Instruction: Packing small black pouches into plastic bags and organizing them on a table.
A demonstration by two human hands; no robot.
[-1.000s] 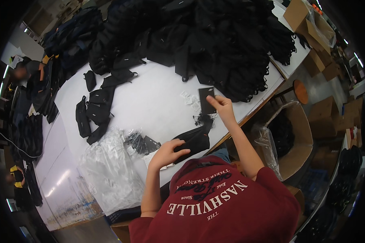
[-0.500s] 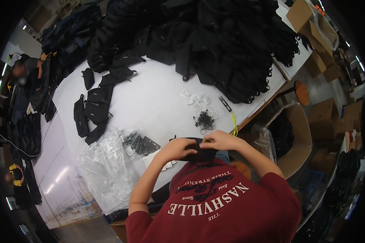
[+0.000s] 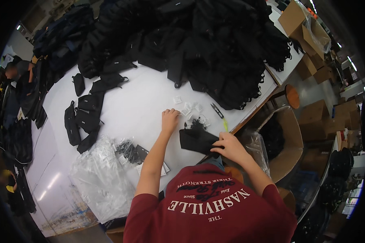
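Observation:
A small black fabric pouch (image 3: 196,140) lies at the near edge of the white table. My right hand (image 3: 230,146) grips its right end, thumb and fingers closed on the cloth. Beyond the pouch is a tangle of thin black strings (image 3: 198,122), partly covered by it. My left hand (image 3: 171,118) is off the pouch, low over the table with bent fingers slightly apart and nothing visible in them. Small white packets (image 3: 187,108) lie just right of its fingertips. Black thread snips (image 3: 217,110) with a yellow-green cord rest farther right.
Black bags (image 3: 215,52) are heaped across the far side, with several loose black pouches (image 3: 85,117) at left. Clear plastic bags (image 3: 103,178) and dark tags (image 3: 142,153) lie near left. An open carton (image 3: 292,141) stands right of the table. A person (image 3: 22,73) is at far left.
My left hand has let go of the black pouch and moved forward to the white packets. My right hand keeps hold of the pouch, now lower and flatter on the table. The view has shifted slightly.

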